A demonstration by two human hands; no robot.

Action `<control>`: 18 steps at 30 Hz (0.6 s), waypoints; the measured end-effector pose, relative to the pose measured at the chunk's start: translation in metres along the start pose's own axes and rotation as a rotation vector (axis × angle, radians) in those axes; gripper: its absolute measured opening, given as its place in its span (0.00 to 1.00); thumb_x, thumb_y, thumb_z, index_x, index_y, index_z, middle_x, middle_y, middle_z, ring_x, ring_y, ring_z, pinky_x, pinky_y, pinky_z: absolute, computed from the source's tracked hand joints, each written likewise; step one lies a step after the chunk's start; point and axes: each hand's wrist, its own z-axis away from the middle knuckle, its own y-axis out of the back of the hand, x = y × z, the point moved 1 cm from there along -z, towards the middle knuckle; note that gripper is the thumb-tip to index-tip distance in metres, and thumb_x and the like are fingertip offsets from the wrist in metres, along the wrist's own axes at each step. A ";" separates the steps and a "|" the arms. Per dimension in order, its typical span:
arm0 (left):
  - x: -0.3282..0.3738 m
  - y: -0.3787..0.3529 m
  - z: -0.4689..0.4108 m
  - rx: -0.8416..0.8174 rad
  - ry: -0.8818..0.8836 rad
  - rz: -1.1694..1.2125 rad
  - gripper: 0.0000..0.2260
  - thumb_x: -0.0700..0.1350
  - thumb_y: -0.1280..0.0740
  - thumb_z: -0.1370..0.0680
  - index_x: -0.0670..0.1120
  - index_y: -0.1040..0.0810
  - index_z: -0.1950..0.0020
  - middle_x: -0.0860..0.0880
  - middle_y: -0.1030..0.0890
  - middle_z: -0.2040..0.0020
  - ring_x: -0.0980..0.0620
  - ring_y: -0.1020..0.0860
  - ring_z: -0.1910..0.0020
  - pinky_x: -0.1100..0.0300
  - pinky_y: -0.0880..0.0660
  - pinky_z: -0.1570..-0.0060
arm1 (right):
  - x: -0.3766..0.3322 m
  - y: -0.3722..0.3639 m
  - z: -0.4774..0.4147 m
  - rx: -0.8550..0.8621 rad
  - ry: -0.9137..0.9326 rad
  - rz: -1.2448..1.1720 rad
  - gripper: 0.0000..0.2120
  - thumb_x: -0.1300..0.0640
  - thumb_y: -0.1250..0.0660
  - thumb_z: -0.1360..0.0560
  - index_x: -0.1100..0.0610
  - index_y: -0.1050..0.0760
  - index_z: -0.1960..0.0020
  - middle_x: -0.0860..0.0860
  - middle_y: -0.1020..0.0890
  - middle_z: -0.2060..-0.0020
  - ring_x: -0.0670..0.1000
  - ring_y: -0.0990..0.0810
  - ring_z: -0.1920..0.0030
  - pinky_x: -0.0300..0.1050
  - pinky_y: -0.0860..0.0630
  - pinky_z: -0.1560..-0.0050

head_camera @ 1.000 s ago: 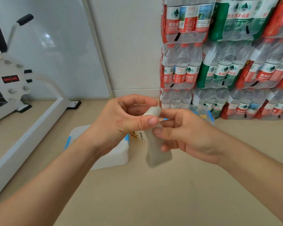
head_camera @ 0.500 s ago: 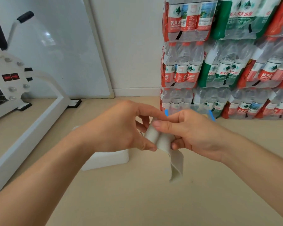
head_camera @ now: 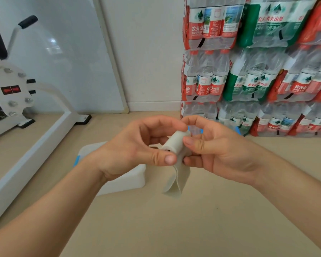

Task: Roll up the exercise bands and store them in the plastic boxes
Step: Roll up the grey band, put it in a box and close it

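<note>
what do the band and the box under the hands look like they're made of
Band: probably thin matte latex or rubber, off-white; its loose tail droops limply.
Box: seemingly translucent white plastic with a smooth, slightly glossy wall and a blue clip.

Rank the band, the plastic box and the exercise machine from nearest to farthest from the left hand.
1. Band: held in the left hand.
2. Plastic box: on the floor under that hand.
3. Exercise machine: far left, by the wall.

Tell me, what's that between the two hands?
A whitish exercise band, partly rolled, pinched between the left hand and right hand, its loose tail hanging below. The head view shows it.
</note>
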 end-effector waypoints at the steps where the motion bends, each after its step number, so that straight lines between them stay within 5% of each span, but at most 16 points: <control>1: 0.001 0.000 0.000 0.009 0.004 -0.014 0.25 0.48 0.19 0.41 0.52 0.19 0.46 0.44 0.18 0.47 0.39 0.25 0.46 0.52 0.26 0.48 | 0.000 0.000 0.000 -0.012 -0.014 -0.001 0.18 0.63 0.33 0.30 0.56 0.29 0.41 0.58 0.20 0.57 0.52 0.18 0.60 0.42 0.20 0.63; 7: 0.014 -0.007 0.004 -0.011 0.040 -0.207 0.25 0.32 0.22 0.40 0.49 0.19 0.46 0.48 0.15 0.51 0.30 0.26 0.59 0.43 0.26 0.54 | 0.000 -0.005 0.002 0.044 -0.104 0.153 0.23 0.51 0.28 0.30 0.60 0.28 0.40 0.56 0.18 0.59 0.51 0.19 0.65 0.42 0.21 0.66; 10: 0.020 -0.009 0.004 -0.021 0.081 -0.346 0.34 0.30 0.22 0.40 0.53 0.24 0.39 0.43 0.17 0.54 0.42 0.28 0.64 0.44 0.25 0.56 | 0.004 -0.004 0.001 0.102 -0.114 0.211 0.24 0.52 0.29 0.33 0.60 0.29 0.40 0.52 0.17 0.61 0.49 0.19 0.65 0.40 0.22 0.70; 14: 0.016 -0.007 0.003 0.024 0.080 -0.324 0.42 0.28 0.24 0.37 0.56 0.33 0.30 0.46 0.18 0.46 0.49 0.26 0.59 0.53 0.21 0.56 | 0.003 -0.001 -0.001 0.147 -0.050 0.140 0.19 0.57 0.29 0.34 0.60 0.24 0.45 0.54 0.16 0.60 0.48 0.18 0.65 0.38 0.21 0.68; 18: 0.008 -0.002 0.002 0.221 0.140 -0.166 0.25 0.42 0.25 0.31 0.53 0.26 0.36 0.46 0.17 0.51 0.52 0.21 0.58 0.61 0.21 0.56 | 0.003 0.004 -0.004 0.265 0.069 0.001 0.20 0.60 0.30 0.37 0.64 0.23 0.46 0.56 0.16 0.59 0.48 0.17 0.62 0.38 0.19 0.63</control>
